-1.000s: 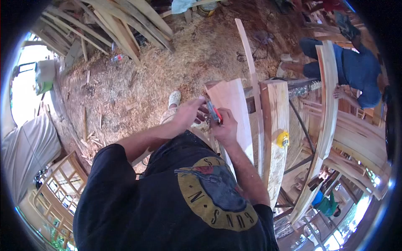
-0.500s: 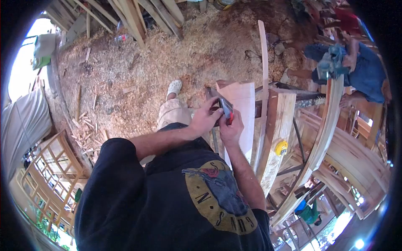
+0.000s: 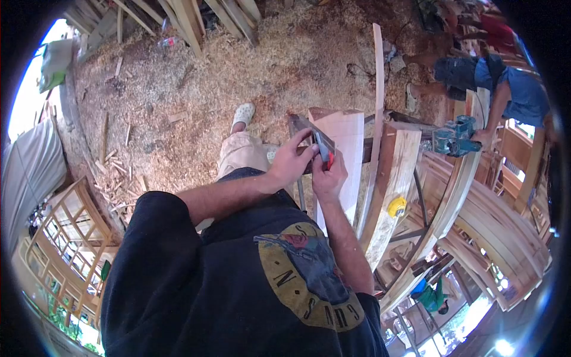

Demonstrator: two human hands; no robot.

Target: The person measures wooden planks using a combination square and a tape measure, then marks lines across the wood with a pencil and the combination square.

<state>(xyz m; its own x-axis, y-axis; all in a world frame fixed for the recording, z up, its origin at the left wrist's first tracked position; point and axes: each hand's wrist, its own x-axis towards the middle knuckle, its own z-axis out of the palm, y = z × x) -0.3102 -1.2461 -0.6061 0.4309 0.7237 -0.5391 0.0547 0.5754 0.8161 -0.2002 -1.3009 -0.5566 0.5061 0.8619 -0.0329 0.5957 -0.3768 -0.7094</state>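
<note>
A flat, grey metal-bladed tool with a red part (image 3: 324,147) is held between my two hands, over the end of a dark wooden piece. I cannot make out its exact kind. My right hand (image 3: 329,177) is closed round its red end. My left hand (image 3: 291,160) pinches the near side of the blade with thumb and fingers. Just to the right of the tool stands a pale, wide board (image 3: 344,143), close to my right hand. Part of the tool is hidden behind my fingers.
A thick timber beam (image 3: 389,184) carries a yellow tape measure (image 3: 397,207). On the right, a co-worker in blue (image 3: 523,98) holds a teal power planer (image 3: 455,137) on a long beam. Wood shavings (image 3: 178,89) cover the floor. Planks (image 3: 190,27) lean at the back.
The co-worker's planer has moved down along the long beam, toward me. My hands keep their hold on the tool with little shift. The whole view has tilted slightly.
</note>
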